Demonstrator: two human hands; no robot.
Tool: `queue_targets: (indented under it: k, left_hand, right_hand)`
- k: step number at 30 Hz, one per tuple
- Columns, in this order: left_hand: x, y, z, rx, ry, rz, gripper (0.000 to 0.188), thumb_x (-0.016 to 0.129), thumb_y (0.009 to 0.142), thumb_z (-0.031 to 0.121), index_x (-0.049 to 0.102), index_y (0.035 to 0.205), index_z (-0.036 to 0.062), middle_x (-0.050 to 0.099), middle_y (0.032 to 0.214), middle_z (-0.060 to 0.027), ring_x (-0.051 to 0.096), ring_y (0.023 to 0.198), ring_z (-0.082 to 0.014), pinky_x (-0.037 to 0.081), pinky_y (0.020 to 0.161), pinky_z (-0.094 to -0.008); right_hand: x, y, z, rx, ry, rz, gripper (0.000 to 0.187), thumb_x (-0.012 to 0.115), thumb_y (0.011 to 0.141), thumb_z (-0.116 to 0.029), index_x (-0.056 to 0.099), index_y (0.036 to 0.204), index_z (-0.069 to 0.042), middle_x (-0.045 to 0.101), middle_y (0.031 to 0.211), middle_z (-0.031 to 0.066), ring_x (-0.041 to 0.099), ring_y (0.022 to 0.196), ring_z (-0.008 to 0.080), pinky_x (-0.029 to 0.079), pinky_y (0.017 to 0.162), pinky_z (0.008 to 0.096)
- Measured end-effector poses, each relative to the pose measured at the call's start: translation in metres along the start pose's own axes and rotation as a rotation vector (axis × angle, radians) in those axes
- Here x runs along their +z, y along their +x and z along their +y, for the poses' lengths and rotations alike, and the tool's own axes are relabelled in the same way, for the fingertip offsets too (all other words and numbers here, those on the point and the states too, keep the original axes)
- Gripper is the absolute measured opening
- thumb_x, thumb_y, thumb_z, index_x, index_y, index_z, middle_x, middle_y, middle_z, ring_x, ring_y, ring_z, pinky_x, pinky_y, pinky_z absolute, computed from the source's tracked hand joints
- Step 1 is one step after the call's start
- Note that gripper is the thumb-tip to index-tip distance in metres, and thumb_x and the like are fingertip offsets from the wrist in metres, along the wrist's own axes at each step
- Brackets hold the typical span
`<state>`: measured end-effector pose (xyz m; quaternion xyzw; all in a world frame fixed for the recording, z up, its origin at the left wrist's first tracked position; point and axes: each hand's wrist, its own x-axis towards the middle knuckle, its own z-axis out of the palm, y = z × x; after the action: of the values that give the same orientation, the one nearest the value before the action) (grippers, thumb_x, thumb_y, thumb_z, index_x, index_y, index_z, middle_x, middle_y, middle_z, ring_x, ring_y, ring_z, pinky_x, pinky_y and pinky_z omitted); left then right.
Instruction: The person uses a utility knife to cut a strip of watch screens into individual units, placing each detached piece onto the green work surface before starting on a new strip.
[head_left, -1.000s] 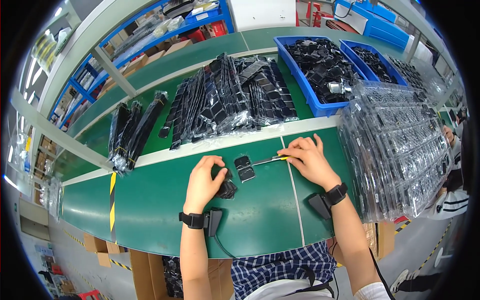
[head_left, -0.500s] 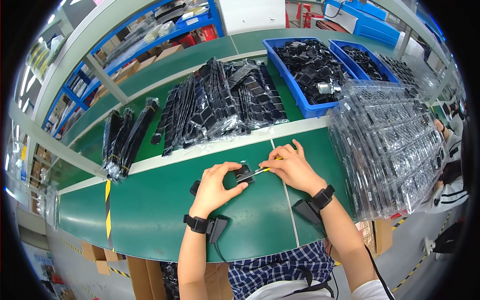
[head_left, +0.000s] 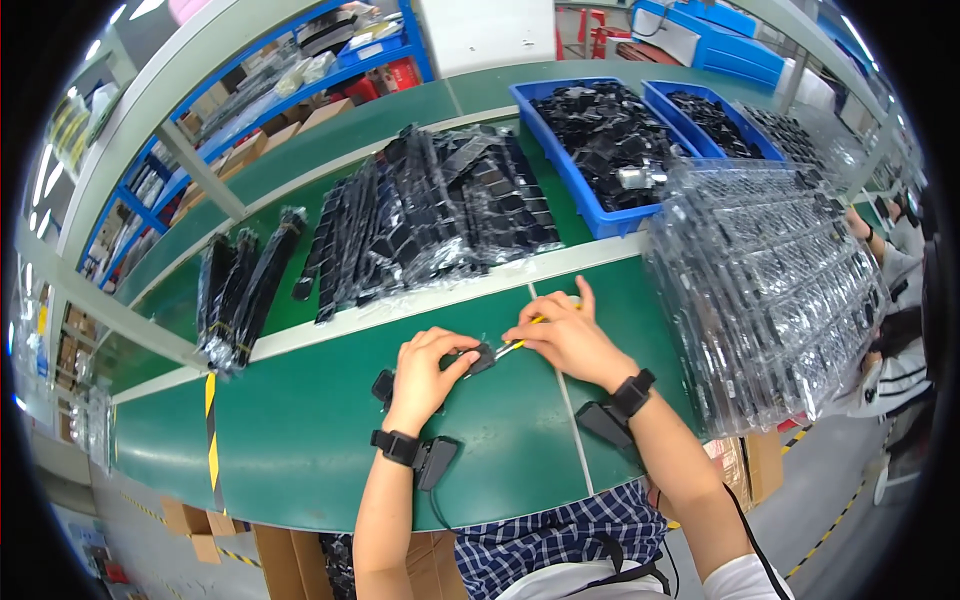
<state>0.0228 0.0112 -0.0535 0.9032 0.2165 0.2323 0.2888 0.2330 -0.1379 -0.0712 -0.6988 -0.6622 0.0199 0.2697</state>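
Note:
My left hand (head_left: 425, 372) pinches a small, flat, black square piece (head_left: 484, 358) between thumb and fingers, just over the green bench. My right hand (head_left: 570, 338) is closed round a slim yellow-handled tool (head_left: 517, 346) with a metal tip. That tip points left and reaches the right edge of the black piece; whether it touches cannot be told. Beside the left hand's outer edge shows a small dark block (head_left: 383, 385), partly hidden by the hand. Each wrist wears a black strap with a black box.
Beyond the white ledge lie many plastic-wrapped black strips (head_left: 430, 220) and a few tied bundles (head_left: 250, 290). Blue bins (head_left: 612, 222) of black pieces stand farther back. Stacked clear plastic trays (head_left: 770, 300) rise at the right. Yellow-black tape (head_left: 212, 430) crosses the bench at left.
The black piece is tilted up and now pinched in my left fingers, where before it lay lower under the tool. The tool's tip has drawn back to the right. The whole view has shifted slightly.

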Motion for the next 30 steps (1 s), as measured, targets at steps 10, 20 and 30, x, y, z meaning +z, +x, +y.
queue_targets:
  k: [10, 20, 30]
  left_hand:
    - [-0.001, -0.007, -0.008, 0.022, -0.068, 0.0, 0.015, 0.078, 0.08, -0.001, 0.077, 0.094, 0.0032, 0.072, 0.091, -0.0096, 0.065, 0.086, -0.0251, 0.051, 0.082, -0.0342]
    - [-0.001, -0.005, 0.002, 0.078, -0.004, -0.029, 0.016, 0.076, 0.079, -0.003, 0.075, 0.094, 0.0014, 0.071, 0.094, -0.0114, 0.063, 0.094, -0.0288, 0.049, 0.088, -0.0377]
    - [-0.058, -0.035, 0.041, 0.061, 0.449, -0.032, 0.069, 0.081, 0.088, 0.042, 0.058, 0.146, 0.0123, 0.058, 0.144, -0.0181, 0.051, 0.133, -0.0421, 0.044, 0.109, -0.0528]
  right_hand:
    - [0.042, 0.014, 0.001, -0.066, 0.094, 0.129, 0.017, 0.073, 0.091, -0.021, 0.077, 0.103, -0.031, 0.06, 0.111, -0.0049, 0.051, 0.129, 0.0194, 0.016, 0.116, 0.0735]
    - [-0.005, -0.003, 0.028, -0.035, 0.286, -0.102, 0.017, 0.075, 0.089, -0.019, 0.079, 0.101, -0.03, 0.06, 0.11, -0.0034, 0.052, 0.126, 0.0209, 0.01, 0.118, 0.0768]
    - [-0.03, -0.012, 0.042, 0.193, 0.239, -0.028, 0.021, 0.072, 0.093, -0.017, 0.077, 0.109, -0.03, 0.058, 0.109, 0.0, 0.055, 0.12, 0.0218, 0.012, 0.118, 0.0754]
